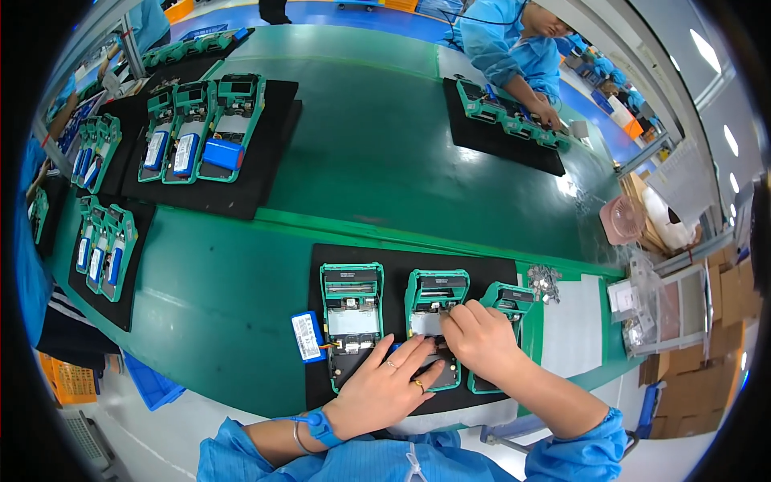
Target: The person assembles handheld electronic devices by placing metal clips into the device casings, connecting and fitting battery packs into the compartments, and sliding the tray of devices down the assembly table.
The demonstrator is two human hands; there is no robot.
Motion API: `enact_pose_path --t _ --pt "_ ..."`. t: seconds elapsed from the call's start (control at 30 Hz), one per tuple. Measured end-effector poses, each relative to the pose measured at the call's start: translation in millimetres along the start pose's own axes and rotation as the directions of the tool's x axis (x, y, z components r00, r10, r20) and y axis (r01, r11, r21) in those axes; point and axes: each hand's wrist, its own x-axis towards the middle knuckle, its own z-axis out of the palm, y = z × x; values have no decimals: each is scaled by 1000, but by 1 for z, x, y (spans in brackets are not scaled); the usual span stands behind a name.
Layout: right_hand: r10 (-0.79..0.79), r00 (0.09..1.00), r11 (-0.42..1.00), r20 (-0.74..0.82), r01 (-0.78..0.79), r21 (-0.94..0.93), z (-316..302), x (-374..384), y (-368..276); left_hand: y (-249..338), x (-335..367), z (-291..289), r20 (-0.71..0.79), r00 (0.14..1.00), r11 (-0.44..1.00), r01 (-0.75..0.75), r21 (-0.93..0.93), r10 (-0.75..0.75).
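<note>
Three open green device housings lie in a row on a black mat (316, 279) in front of me. My left hand (387, 384) rests over the lower part of the middle housing (438, 283), its fingers stretched out and apart. My right hand (482, 339) is closed in a pinch inside that same housing; what its fingertips hold is hidden. Beside the left housing (353, 275) lies a blue battery pack (306, 336), joined to it by thin wires. The right housing (511, 296) is partly covered by my right hand and forearm.
Small metal parts (544, 283) lie in a pile right of the mat, near a white sheet (573, 329). More housings with blue batteries (185, 153) sit on black mats at the left. Across the green table (361, 145), a co-worker (514, 56) handles similar housings. A pink fan (622, 219) stands at the right.
</note>
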Motion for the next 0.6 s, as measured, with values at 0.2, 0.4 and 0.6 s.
enact_pose_path --t 0.2,0.4,0.6 --pt "54 999 997 6 -54 61 -9 8 2 0 2 -4 22 1000 1000 -6 -11 6" --pt "141 990 990 -4 -141 -23 -3 14 -3 1 6 -9 68 998 1000 -1 -21 2" --pt "448 876 874 -179 -387 294 -16 -41 44 -3 2 -13 113 994 1000 7 -18 -5"
